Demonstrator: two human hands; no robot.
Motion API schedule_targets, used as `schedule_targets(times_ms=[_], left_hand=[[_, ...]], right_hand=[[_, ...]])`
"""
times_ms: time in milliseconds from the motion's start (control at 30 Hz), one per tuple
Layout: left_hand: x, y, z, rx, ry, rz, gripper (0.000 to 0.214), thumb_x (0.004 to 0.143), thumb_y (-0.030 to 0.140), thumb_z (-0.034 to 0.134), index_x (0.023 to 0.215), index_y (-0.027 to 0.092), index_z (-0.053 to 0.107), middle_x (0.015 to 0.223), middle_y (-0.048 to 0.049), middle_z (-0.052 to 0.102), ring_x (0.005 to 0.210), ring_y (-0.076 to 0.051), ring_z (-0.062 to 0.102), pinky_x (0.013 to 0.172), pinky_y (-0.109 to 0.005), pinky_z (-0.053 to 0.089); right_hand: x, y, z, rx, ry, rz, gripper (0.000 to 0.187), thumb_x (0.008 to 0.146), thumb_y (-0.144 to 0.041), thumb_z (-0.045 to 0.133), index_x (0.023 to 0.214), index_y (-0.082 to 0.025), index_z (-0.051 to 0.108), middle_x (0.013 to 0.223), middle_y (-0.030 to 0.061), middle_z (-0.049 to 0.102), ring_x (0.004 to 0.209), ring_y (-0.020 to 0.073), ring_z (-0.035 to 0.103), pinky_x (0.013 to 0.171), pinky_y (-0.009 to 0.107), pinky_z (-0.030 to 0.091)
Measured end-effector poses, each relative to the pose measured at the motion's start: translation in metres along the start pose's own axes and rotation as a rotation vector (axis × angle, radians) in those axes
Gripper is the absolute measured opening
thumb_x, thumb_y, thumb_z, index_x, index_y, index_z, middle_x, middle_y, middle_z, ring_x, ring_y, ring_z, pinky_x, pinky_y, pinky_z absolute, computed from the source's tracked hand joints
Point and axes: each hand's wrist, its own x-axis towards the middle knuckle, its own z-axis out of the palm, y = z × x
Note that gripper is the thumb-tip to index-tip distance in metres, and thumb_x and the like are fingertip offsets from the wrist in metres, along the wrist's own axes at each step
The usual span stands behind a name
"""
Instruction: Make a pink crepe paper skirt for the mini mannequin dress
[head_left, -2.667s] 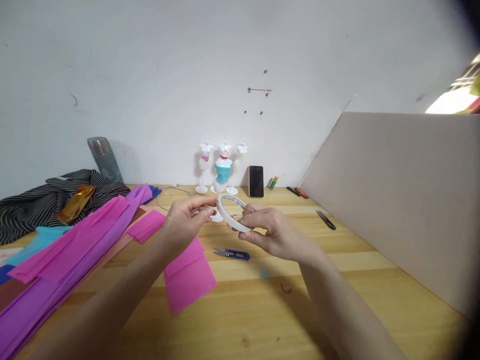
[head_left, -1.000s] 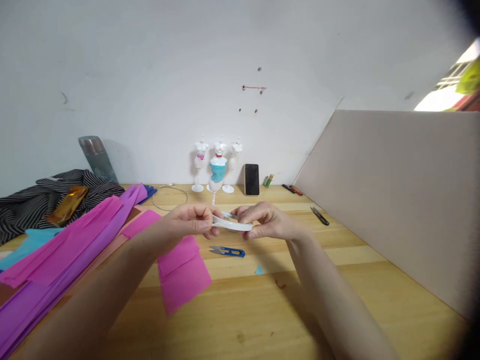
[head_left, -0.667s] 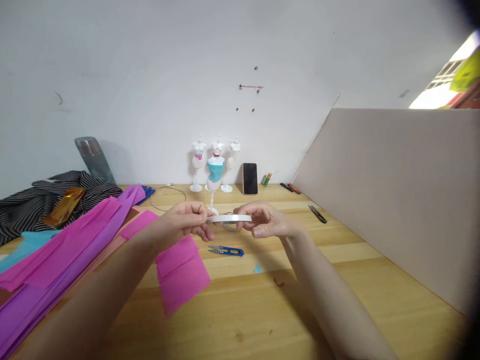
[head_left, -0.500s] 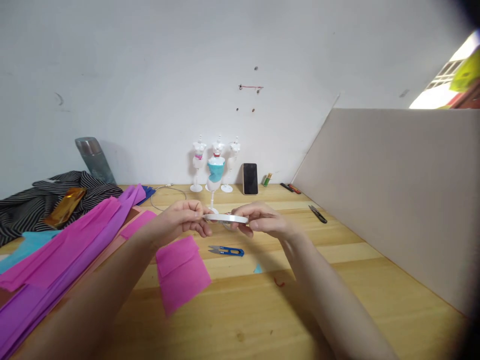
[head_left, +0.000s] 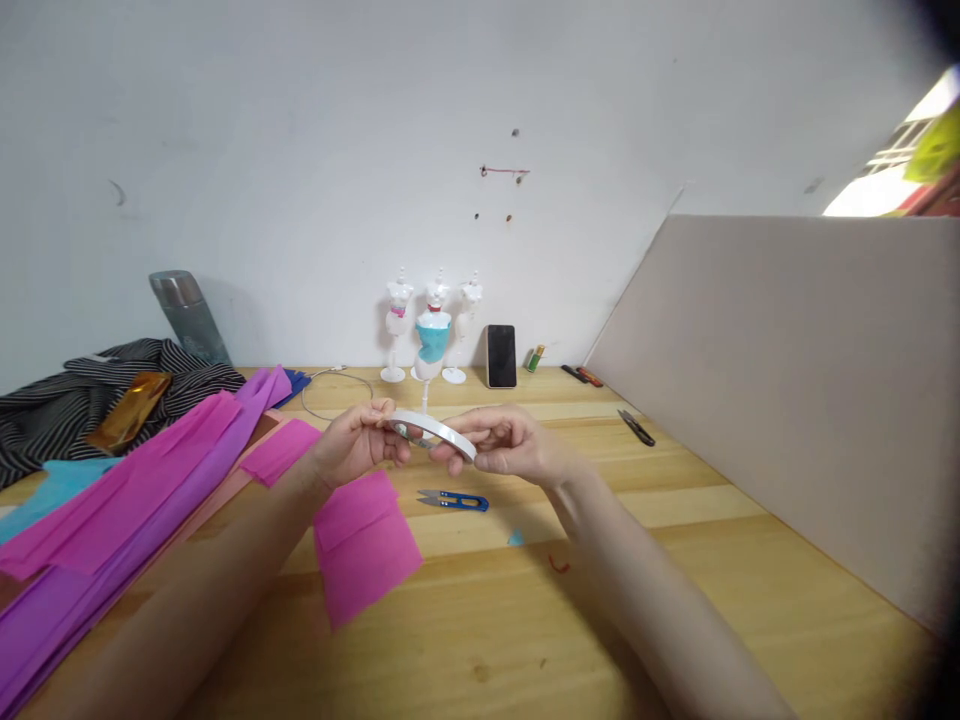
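Note:
Between my two hands, above the table, is a thin roll of white tape (head_left: 439,430), tilted with its right end lower. My left hand (head_left: 364,440) pinches its left edge. Fingers of my right hand (head_left: 510,442) are closed on the roll's right end. Below lie blue thread snips (head_left: 454,500) and a folded piece of pink crepe paper (head_left: 367,550). Just behind the roll stands a small white dress form (head_left: 433,340) wrapped in turquoise paper; its base is partly hidden by the tape and hands.
More small dress forms (head_left: 395,325) stand by the wall, beside a phone (head_left: 501,356). Pink and purple paper strips (head_left: 150,480), a striped cloth (head_left: 45,400) and a tumbler (head_left: 191,315) are at the left. Pliers (head_left: 636,427) lie near the partition (head_left: 787,380) at right.
The tape roll has gone from nearly level to tilted, its left end raised and its right end lowered. Both hands have shifted slightly to the left with it.

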Motion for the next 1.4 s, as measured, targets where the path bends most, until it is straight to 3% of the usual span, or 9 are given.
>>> schedule_targets(times_ms=[233, 367, 500, 633, 767, 1033, 1200, 1400], left_hand=[[0.000, 0.000, -0.006, 0.028, 0.006, 0.018, 0.016, 0.071, 0.020, 0.057, 0.063, 0.017, 0.043, 0.071, -0.0065, 0.072, 0.058, -0.021, 0.069, 0.056, -0.028, 0.050], [0.000, 0.001, -0.005, 0.063, 0.019, 0.023, 0.016, 0.069, 0.020, 0.060, 0.063, 0.016, 0.046, 0.075, -0.0074, 0.073, 0.056, -0.019, 0.068, 0.054, -0.027, 0.049], [0.001, 0.001, -0.005, 0.092, 0.042, 0.028, 0.019, 0.068, 0.021, 0.061, 0.060, 0.016, 0.045, 0.071, -0.0057, 0.071, 0.053, -0.018, 0.066, 0.051, -0.025, 0.047], [0.001, -0.001, -0.007, 0.103, 0.051, 0.024, 0.020, 0.068, 0.021, 0.062, 0.060, 0.015, 0.045, 0.072, -0.0055, 0.071, 0.053, -0.018, 0.066, 0.053, -0.027, 0.048], [0.002, -0.002, -0.011, 0.066, 0.040, 0.021, 0.020, 0.070, 0.022, 0.061, 0.062, 0.017, 0.042, 0.072, -0.0079, 0.073, 0.052, -0.020, 0.066, 0.051, -0.027, 0.047], [0.003, -0.009, -0.018, 0.016, 0.045, 0.003, 0.017, 0.072, 0.021, 0.058, 0.065, 0.017, 0.042, 0.073, -0.0081, 0.074, 0.052, -0.020, 0.066, 0.050, -0.026, 0.044], [0.003, -0.012, -0.019, 0.018, 0.074, 0.001, 0.015, 0.071, 0.020, 0.057, 0.067, 0.017, 0.043, 0.074, -0.0079, 0.074, 0.052, -0.019, 0.066, 0.049, -0.026, 0.045], [0.003, -0.009, -0.016, 0.045, 0.091, 0.036, 0.011, 0.071, 0.020, 0.054, 0.064, 0.015, 0.047, 0.071, -0.0068, 0.071, 0.046, -0.015, 0.063, 0.043, -0.023, 0.045]], right_hand=[[0.009, 0.006, 0.008, 0.168, 0.090, -0.009, 0.033, 0.073, -0.029, 0.073, 0.100, -0.011, 0.070, 0.078, 0.0084, 0.074, 0.065, 0.0129, 0.063, 0.064, 0.025, 0.047], [0.013, 0.005, 0.016, 0.189, 0.218, 0.047, 0.017, 0.068, -0.023, 0.069, 0.080, -0.011, 0.071, 0.059, 0.0042, 0.068, 0.053, 0.0116, 0.057, 0.056, 0.024, 0.042], [0.016, 0.007, 0.022, 0.203, 0.305, 0.073, 0.010, 0.063, -0.017, 0.063, 0.071, -0.012, 0.068, 0.052, 0.0012, 0.064, 0.048, 0.0106, 0.052, 0.053, 0.023, 0.038], [0.017, 0.007, 0.023, 0.211, 0.255, 0.085, 0.016, 0.058, -0.011, 0.057, 0.069, -0.013, 0.069, 0.054, 0.0018, 0.066, 0.049, 0.0114, 0.052, 0.053, 0.024, 0.036], [0.017, 0.007, 0.021, 0.279, 0.218, 0.039, 0.031, 0.054, -0.010, 0.058, 0.082, -0.012, 0.071, 0.063, 0.0033, 0.071, 0.055, 0.0122, 0.055, 0.056, 0.024, 0.037], [0.018, 0.007, 0.024, 0.293, 0.229, 0.046, 0.031, 0.056, -0.011, 0.063, 0.085, -0.012, 0.071, 0.065, 0.0039, 0.071, 0.057, 0.0125, 0.058, 0.056, 0.024, 0.037], [0.020, 0.009, 0.028, 0.294, 0.335, 0.061, 0.020, 0.058, -0.012, 0.062, 0.076, -0.012, 0.069, 0.056, 0.0027, 0.067, 0.050, 0.0107, 0.053, 0.052, 0.023, 0.033], [0.022, 0.013, 0.024, 0.413, 0.341, 0.029, 0.039, 0.049, -0.005, 0.054, 0.084, -0.013, 0.070, 0.068, 0.0042, 0.072, 0.056, 0.0128, 0.054, 0.062, 0.028, 0.042]])
